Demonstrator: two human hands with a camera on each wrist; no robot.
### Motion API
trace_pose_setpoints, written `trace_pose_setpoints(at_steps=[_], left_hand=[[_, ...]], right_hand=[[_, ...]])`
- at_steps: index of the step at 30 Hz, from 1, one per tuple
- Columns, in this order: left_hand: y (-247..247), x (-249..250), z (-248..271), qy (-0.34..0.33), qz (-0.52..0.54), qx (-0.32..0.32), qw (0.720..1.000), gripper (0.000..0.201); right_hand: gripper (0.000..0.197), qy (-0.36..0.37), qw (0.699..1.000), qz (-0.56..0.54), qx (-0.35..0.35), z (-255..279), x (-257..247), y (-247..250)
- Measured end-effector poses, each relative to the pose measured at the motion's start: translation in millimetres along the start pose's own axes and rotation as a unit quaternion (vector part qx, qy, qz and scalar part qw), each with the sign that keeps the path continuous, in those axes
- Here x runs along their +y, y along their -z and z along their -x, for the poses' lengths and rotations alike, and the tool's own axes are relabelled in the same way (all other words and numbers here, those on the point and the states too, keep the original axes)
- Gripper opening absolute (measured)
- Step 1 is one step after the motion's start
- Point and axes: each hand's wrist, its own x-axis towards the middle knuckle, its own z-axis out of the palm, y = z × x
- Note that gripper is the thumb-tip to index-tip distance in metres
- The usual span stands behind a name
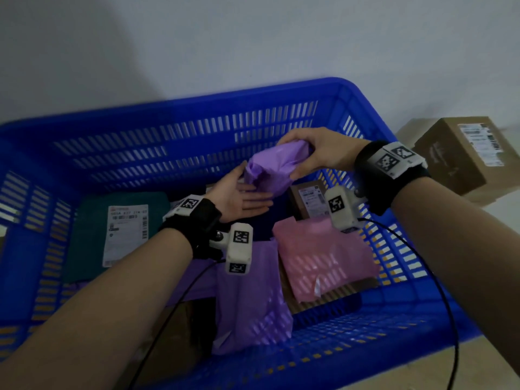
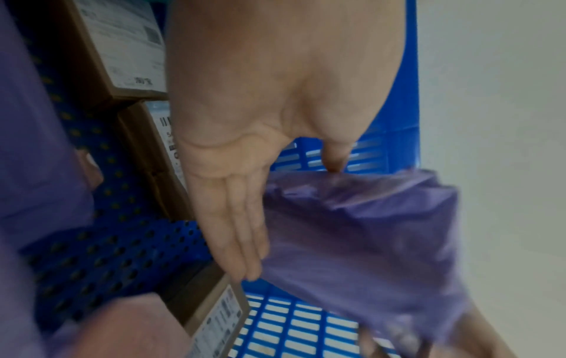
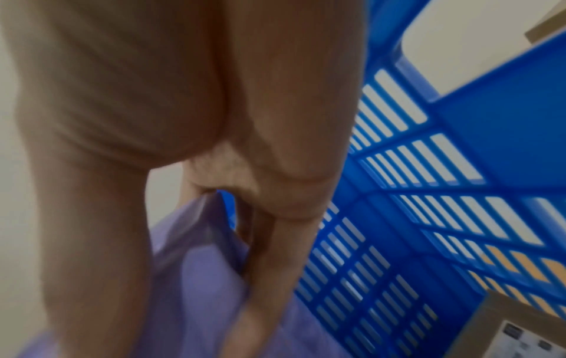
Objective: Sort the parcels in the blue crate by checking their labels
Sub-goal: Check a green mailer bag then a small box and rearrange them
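Right hand (image 1: pixel 318 154): grips the top of a crumpled purple parcel (image 1: pixel 271 170) above the blue crate (image 1: pixel 197 108).
Left hand (image 1: pixel 239 198): palm up, fingers (image 1: pixel 259 199) straight, under the parcel's lower end.
In crate: teal parcel (image 1: pixel 92 235) with label, pink parcel (image 1: pixel 323 263), purple mailer (image 1: pixel 250 299).
Outside: cardboard box (image 1: pixel 461 153).

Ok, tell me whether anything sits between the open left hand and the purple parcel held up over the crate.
Nothing visible does. The left hand lies palm-up directly beside the purple parcel, which the right hand grips above the blue crate; no other parcel reaches up between them.
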Motion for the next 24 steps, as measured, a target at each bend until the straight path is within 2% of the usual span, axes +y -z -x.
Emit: trace_pose_setpoints(at_steps=[2,4,7,10,12,15,18,21,24], left_hand=[[-2,-2,6,0.001,0.015,-0.022,1.0,0.06],[-2,-7,10,-0.015,0.003,-0.035,0.999,0.046],[-1,-21,10,-0.018,-0.042,-0.051,0.998,0.033],[1,-37,13,-0.007,-0.049,-0.062,0.997,0.023],[2,-43,17,-0.026,-0.064,-0.059,0.996,0.017],[2,-41,25,-0.061,-0.089,-0.062,0.992,0.019],[1,-33,36,-0.106,-0.144,-0.036,0.983,0.026],[-3,-24,51,-0.16,-0.219,0.016,0.962,0.043],[-5,-11,67,-0.195,-0.33,0.03,0.923,0.038]], right_hand=[[0.051,-0.002,0.998,0.057,-0.037,7,-1,-7],[0.048,-0.02,0.993,0.088,-0.076,12,2,-16],[0.041,-0.07,0.988,0.033,-0.131,23,7,-27],[0.047,-0.098,0.983,0.012,-0.158,33,10,-29],[0.053,-0.109,0.986,-0.009,-0.129,37,9,-27],[0.055,-0.096,0.994,-0.041,-0.035,43,6,-24],[0.064,-0.039,0.993,0.081,0.083,46,1,-21],[0.068,0.002,0.981,0.158,0.117,50,-13,-21],[0.069,0.047,0.956,0.256,0.132,54,-33,-27]])
